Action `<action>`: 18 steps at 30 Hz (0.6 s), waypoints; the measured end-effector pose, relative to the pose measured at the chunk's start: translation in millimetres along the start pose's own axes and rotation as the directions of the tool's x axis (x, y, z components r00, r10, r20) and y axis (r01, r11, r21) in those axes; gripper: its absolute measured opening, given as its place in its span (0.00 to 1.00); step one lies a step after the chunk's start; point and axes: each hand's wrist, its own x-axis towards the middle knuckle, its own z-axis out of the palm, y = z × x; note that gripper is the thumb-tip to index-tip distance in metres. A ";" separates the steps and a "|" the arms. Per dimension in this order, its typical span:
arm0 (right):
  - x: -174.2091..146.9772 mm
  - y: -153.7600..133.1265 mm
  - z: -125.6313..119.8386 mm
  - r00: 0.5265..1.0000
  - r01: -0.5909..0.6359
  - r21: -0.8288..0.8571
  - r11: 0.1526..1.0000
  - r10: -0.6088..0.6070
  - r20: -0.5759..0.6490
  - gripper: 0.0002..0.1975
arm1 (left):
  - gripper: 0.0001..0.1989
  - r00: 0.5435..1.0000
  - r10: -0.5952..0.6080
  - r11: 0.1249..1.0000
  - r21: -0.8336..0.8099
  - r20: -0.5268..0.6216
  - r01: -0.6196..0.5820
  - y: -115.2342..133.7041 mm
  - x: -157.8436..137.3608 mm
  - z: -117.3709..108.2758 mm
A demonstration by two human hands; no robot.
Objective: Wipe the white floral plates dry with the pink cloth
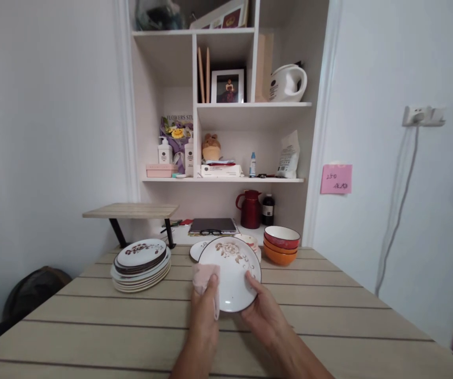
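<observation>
A white plate with a brown flower pattern and a dark rim is held up over the table, tilted toward me. My right hand grips its lower right edge, thumb on the face and fingers behind. At the left edge my left hand is closed on a pale pink cloth, which is folded over the plate's rim. Behind the held plate, another white plate and some small dishes are partly hidden. A stack of several plates rests to the left.
Stacked red and orange bowls stand right of the plates. A small wooden riser is at the back left. Behind are a red jug, a dark bottle, a dark laptop-like slab and white shelves.
</observation>
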 end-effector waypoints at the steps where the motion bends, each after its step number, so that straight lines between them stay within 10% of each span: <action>1: 2.1 -0.4 -0.1 0.999 -0.032 -0.001 0.999 0.032 0.002 0.16 | 0.25 0.999 -0.013 1.000 0.001 -0.030 0.013 -0.5 2.6 -2.7; 18: 22.4 -49.0 -46.9 0.955 -0.096 -0.492 0.865 0.220 0.200 0.34 | 0.35 0.972 -0.208 0.966 0.133 -0.113 0.222 -16.9 12.1 -9.1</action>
